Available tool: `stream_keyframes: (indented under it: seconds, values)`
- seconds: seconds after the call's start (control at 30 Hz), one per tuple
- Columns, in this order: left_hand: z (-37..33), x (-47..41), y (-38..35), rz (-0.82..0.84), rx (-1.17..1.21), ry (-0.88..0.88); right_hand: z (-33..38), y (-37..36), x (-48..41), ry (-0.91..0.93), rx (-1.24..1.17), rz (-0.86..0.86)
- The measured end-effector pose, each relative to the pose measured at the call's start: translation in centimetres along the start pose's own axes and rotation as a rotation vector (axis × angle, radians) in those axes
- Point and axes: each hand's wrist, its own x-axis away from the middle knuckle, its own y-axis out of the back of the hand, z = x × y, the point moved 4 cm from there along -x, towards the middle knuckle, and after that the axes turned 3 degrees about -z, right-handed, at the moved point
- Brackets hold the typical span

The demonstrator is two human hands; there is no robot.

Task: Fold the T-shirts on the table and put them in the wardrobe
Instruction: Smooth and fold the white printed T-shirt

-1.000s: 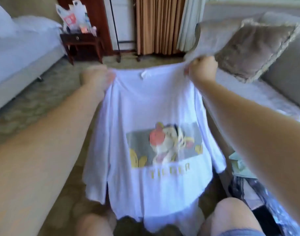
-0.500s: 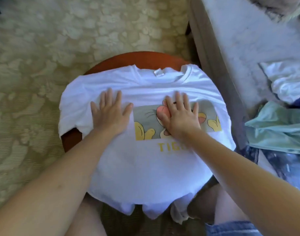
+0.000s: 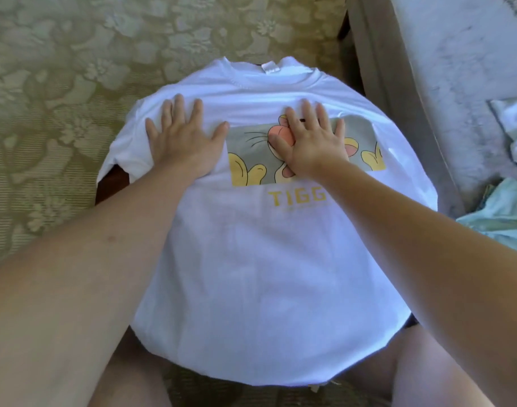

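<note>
The T-shirt (image 3: 251,274) lies face up in the middle of the frame, draped over a small table (image 3: 110,183). Only a dark reddish sliver of the table shows at centre left. From the way the cloth falls in a curve, the top is probably round, though it is almost wholly covered.

Both hands lie flat on the chest of the shirt with fingers straight and spread, pressing and gripping nothing. The left hand (image 3: 182,145) is on plain white cloth at upper left of the shirt. The right hand (image 3: 313,142) is on the print (image 3: 251,154), a grey panel with a yellow and orange cartoon above yellow lettering.

The shirt is thin, soft white knit. It should be light and limp, so it will sag wherever it is not held and slide easily on a smooth top. The sleeves and hem hang over the edge, so the shoulder seams near the collar tag (image 3: 270,67), or the side edges, look like the best places to pinch for a fold.

A pale patterned carpet (image 3: 60,83) with raised flowers fills the upper left. A grey upholstered seat (image 3: 457,83) at right holds a crumpled mint garment (image 3: 504,212) and a white one (image 3: 515,127).
</note>
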Motion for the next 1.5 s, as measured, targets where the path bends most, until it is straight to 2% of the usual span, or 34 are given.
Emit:
stream_keyframes:
  seconds: [0.27,0.63,0.73,0.83,0.93,1.03,1.13,1.27,1.37,1.5]
  values:
    - [0.0,2.0,0.0,-0.006,0.026,0.023,-0.3,-0.2,1.5,0.014,-0.007,-0.022]
    - [-1.0,8.8,1.8,0.137,0.017,-0.057,-3.1,-0.2,9.2,0.013,-0.064,0.019]
    - [0.7,10.0,3.6,-0.020,0.059,-0.061,-2.6,1.1,8.9,-0.050,-0.062,0.024]
    - [4.5,11.2,3.3,-0.122,0.063,0.073,1.4,2.3,8.1,-0.102,0.012,0.014]
    - [8.4,11.3,2.8,-0.154,0.150,0.288,8.3,1.2,8.2,0.064,-0.084,0.079]
    - [9.7,11.1,2.6,-0.191,0.143,0.285,11.6,-1.1,8.3,0.125,-0.089,0.094]
    - [8.0,11.4,1.6,-0.205,0.160,0.165,10.5,-1.8,7.3,0.098,-0.051,0.044]
    - [6.4,11.1,0.7,-0.213,0.169,0.102,6.3,-1.1,6.4,0.040,-0.030,-0.001]
    - [6.7,11.0,0.8,-0.277,0.197,0.139,3.3,-0.8,6.3,0.009,-0.020,-0.001]
    - [7.5,11.3,0.9,-0.325,0.283,0.299,2.5,-0.9,6.1,0.034,-0.012,-0.022]
